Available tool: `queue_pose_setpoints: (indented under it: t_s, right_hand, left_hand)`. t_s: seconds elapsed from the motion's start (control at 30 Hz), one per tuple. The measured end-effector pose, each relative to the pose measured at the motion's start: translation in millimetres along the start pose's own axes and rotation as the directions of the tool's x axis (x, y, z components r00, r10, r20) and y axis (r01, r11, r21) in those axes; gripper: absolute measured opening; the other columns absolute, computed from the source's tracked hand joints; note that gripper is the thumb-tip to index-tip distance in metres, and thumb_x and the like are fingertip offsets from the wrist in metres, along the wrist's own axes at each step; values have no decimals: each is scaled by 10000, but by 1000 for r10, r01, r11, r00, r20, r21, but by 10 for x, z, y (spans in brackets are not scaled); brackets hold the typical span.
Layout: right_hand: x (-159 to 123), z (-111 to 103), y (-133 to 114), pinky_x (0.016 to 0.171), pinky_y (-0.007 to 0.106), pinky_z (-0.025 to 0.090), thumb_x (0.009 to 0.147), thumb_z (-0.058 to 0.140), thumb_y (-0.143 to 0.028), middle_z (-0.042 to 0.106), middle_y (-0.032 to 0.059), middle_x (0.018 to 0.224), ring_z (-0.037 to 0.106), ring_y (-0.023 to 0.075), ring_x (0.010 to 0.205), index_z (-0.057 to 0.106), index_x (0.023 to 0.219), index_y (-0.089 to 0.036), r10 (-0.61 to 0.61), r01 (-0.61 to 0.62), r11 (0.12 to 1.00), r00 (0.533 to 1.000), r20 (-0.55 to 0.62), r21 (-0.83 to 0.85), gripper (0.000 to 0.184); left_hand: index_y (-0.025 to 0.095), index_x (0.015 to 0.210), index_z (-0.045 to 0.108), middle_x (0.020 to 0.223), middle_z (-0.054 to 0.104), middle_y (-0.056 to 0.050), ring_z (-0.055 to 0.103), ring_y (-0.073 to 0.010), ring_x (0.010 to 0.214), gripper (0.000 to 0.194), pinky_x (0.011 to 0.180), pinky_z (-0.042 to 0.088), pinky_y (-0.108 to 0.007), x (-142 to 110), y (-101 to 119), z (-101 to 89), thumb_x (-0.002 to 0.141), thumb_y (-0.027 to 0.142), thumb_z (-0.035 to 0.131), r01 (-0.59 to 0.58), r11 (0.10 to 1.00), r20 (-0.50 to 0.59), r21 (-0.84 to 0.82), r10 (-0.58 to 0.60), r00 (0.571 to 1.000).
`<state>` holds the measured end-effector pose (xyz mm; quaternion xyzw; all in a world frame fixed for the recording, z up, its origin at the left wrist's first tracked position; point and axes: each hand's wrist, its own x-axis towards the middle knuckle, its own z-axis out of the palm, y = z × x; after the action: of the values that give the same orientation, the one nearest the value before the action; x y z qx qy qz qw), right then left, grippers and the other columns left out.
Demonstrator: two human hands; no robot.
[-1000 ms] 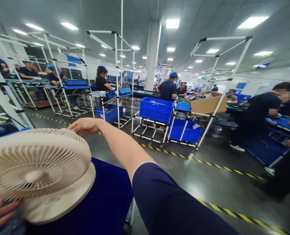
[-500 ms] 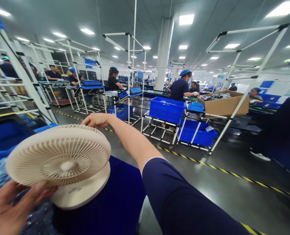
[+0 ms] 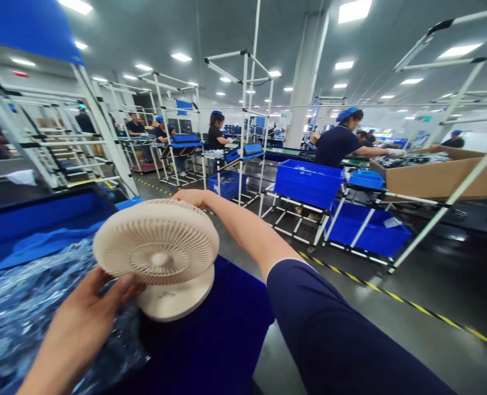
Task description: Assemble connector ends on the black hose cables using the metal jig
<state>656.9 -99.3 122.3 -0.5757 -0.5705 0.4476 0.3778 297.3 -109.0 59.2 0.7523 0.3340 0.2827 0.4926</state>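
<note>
grip: left hand and right hand on desk fan, right fingertips hidden.

A cream desk fan with radial ribs; blue crates beyond.

Only a small illegible logo on the base of the cream desk fan

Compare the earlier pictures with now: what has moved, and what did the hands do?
The cream desk fan moved from the left edge toward the middle of the view as the view turned left. More of the left hand now shows at the fan's lower rim. The right hand still lies over its top rim; neither hand let go. The blue crate ahead stayed in place.
</note>
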Motion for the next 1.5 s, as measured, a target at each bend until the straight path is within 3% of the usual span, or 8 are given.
queue_pose_setpoints:
  t_s: [0.1, 0.43, 0.6, 0.83, 1.07, 1.27, 1.4, 1.5]
  right_hand:
    - [-86, 97, 50, 690, 60, 398, 719, 672, -18, 666, 24, 809, 524, 15, 731, 659, 910, 23, -24, 25, 999, 997, -68, 25, 196]
    - [-419, -16, 233, 791, 233, 534, 634, 728, -140, 705, 108, 932, 665, 148, 797, 682, 1008, -45, -6, 19, 990, 996, -94, 141, 389]
    - [-386, 10, 126, 779, 238, 533, 597, 759, -134, 709, 122, 961, 681, 169, 806, 683, 1002, -51, 8, 2, 993, 997, -81, 122, 420]
    - [-409, 106, -92, 670, 165, 454, 607, 709, -23, 697, 70, 840, 616, 97, 671, 705, 882, -17, 8, -2, 1000, 982, -187, 29, 275]
    - [-397, 331, -51, 667, 84, 429, 872, 631, -57, 650, 13, 813, 544, -9, 671, 668, 939, -7, -46, 25, 997, 941, -337, -67, 91]
    - [-352, 426, 10, 711, 87, 452, 986, 587, -213, 611, 15, 823, 531, -6, 723, 639, 919, -7, -65, 11, 992, 897, -436, -125, 222]
    - [-631, 510, 148, 677, 102, 431, 953, 613, -170, 603, 21, 840, 495, 2, 705, 633, 973, -30, -25, -69, 987, 822, -569, -142, 142]
    - [-1102, 637, 333, 638, 117, 402, 911, 649, -154, 590, 11, 785, 458, 12, 662, 644, 948, -46, 21, -161, 972, 788, -615, -173, 115]
  left_hand:
    - [256, 1342, 606, 1276, 718, -54, 747, -261, 1023, 706, 951, 610, -356, -39, 21, 26, 785, 652, 782, -10, 989, 54, -146, 18, 998]
    - [171, 1349, 611, 1217, 698, -108, 746, -235, 888, 644, 847, 643, -371, -123, 32, 54, 836, 523, 780, -85, 970, 19, -227, 92, 996]
    - [172, 1326, 602, 1250, 677, -107, 742, -238, 942, 620, 877, 639, -376, -132, 33, 61, 848, 526, 778, -71, 968, 28, -239, 80, 996]
    - [153, 1277, 591, 1235, 668, -109, 734, -239, 933, 625, 885, 641, -406, -129, 16, 56, 834, 548, 788, -74, 966, 45, -246, 88, 995]
    - [155, 1267, 602, 1213, 669, -95, 733, -231, 936, 593, 865, 647, -376, -151, 48, 90, 844, 525, 790, -68, 957, 49, -283, 86, 995]
    - [165, 1317, 581, 1213, 680, -116, 752, -241, 939, 624, 914, 633, -411, -177, 62, 87, 851, 521, 793, -30, 948, 57, -315, 50, 997]
    - [182, 1439, 533, 1340, 657, -143, 759, -238, 929, 712, 911, 626, -389, -251, 131, -20, 869, 540, 768, -6, 966, 73, -258, 25, 997]
    - [187, 1501, 480, 1485, 577, -141, 755, -259, 990, 845, 906, 626, -359, -360, 144, -162, 827, 599, 781, 32, 983, 104, -182, -13, 994]
